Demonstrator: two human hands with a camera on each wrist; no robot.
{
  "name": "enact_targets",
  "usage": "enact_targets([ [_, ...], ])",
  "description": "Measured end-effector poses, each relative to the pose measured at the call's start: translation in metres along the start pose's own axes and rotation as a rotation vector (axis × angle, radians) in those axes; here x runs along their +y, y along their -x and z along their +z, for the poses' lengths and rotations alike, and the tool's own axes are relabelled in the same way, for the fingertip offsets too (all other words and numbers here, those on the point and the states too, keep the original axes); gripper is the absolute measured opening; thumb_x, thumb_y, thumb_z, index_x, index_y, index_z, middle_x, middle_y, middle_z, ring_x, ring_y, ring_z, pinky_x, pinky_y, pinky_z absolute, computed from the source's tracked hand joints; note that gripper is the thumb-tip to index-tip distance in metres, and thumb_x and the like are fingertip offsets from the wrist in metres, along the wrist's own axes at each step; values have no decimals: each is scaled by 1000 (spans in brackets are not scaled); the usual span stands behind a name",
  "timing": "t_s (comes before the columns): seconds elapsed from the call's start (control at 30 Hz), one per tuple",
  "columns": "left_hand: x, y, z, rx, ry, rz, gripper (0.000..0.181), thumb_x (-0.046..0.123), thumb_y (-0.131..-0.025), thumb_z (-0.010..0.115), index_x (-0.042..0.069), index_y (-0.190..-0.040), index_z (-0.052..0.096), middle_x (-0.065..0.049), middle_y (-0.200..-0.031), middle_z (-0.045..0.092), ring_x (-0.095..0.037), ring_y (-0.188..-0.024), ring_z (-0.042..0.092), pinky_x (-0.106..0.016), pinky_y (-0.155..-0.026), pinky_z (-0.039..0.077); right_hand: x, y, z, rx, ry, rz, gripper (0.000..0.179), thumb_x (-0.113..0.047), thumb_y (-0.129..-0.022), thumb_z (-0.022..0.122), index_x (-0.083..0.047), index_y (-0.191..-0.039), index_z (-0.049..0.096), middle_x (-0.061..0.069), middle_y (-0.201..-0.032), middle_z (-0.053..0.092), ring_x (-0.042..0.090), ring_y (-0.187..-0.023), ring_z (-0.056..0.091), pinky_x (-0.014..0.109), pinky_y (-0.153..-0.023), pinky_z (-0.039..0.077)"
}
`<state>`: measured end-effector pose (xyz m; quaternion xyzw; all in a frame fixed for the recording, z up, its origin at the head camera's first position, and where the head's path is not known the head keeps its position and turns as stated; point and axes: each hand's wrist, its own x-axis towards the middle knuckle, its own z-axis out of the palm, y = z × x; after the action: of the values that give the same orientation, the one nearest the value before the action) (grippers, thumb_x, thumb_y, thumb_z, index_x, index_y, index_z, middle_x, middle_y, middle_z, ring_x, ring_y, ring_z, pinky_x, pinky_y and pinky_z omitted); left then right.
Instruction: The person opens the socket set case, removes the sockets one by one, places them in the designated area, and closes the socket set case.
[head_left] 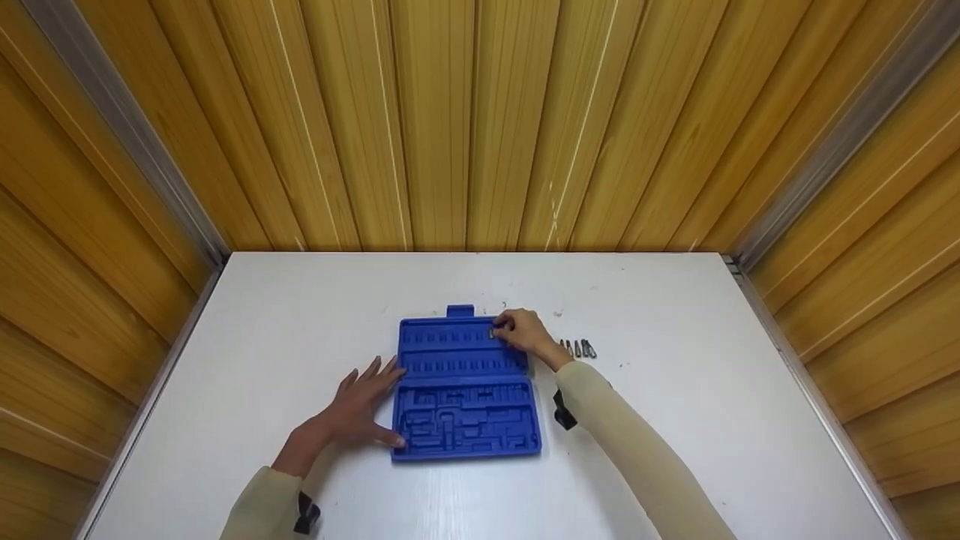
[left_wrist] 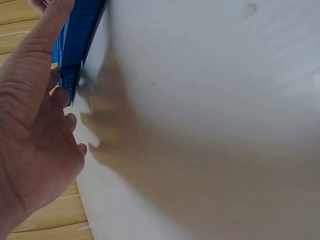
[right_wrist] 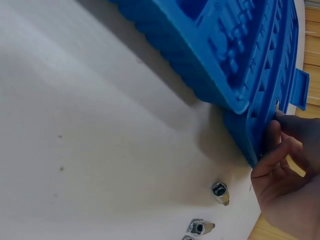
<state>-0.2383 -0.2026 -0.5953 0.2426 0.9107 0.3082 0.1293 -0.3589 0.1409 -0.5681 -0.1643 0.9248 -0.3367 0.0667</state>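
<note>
A blue plastic socket case (head_left: 465, 385) lies unfolded on the white table, its two halves moulded with slots and recesses. My left hand (head_left: 358, 411) is spread along its left side, the thumb at the near left corner and the fingertips by the hinge. In the left wrist view the left fingers (left_wrist: 60, 96) look loosely extended beside the case edge. Over the far right corner my right hand (head_left: 523, 330) pinches a small metal bit socket (right_wrist: 277, 105) at the end of the top slot row. Most of that piece is hidden by the fingertips.
To the right of the case several metal bit sockets (head_left: 579, 349) stand or lie in a short row, close to the right wrist. A blue latch tab (head_left: 460, 310) sticks out at the case's far edge. Wood-patterned walls (head_left: 480, 127) enclose the table.
</note>
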Motion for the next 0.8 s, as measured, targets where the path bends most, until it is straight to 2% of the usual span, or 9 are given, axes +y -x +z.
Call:
enact_targets([
  [0.13,0,0,0,0,-13,3,124,54,-66,92,8,-161,28,-15,-171,17,-47,-158,6,-71,-123,4,1,1,0,-16,18,-23,28,-9,-94,72,10,-114,72,20,-82,73,7,-58,56,18,-54,42],
  [0.33,-2,3,-2,-1,-30,-10,125,56,-66,91,8,-162,27,-14,-172,17,-46,-158,5,-71,-123,4,2,0,5,-46,70,-112,28,-9,-97,68,9,-119,71,19,-87,72,12,-67,54,26,-64,44],
  [0.43,-1,3,-2,1,-25,-4,124,55,-66,91,8,-162,27,-15,-172,17,-47,-158,5,-71,-123,4,1,0,5,-52,82,-101,28,-7,-97,65,6,-122,70,19,-89,71,17,-72,55,30,-67,44],
  [0.6,-1,1,0,9,-13,3,124,55,-65,92,8,-161,29,-15,-171,18,-47,-158,6,-72,-122,4,1,2,5,-45,70,-72,26,-6,-98,63,4,-122,66,20,-97,69,29,-84,63,41,-75,52],
  [0.8,-1,0,1,11,-5,7,124,55,-65,92,8,-161,30,-15,-171,18,-47,-158,6,-73,-122,4,3,4,6,-52,32,-107,18,-11,-100,64,1,-114,62,22,-99,66,34,-90,64,48,-81,53],
])
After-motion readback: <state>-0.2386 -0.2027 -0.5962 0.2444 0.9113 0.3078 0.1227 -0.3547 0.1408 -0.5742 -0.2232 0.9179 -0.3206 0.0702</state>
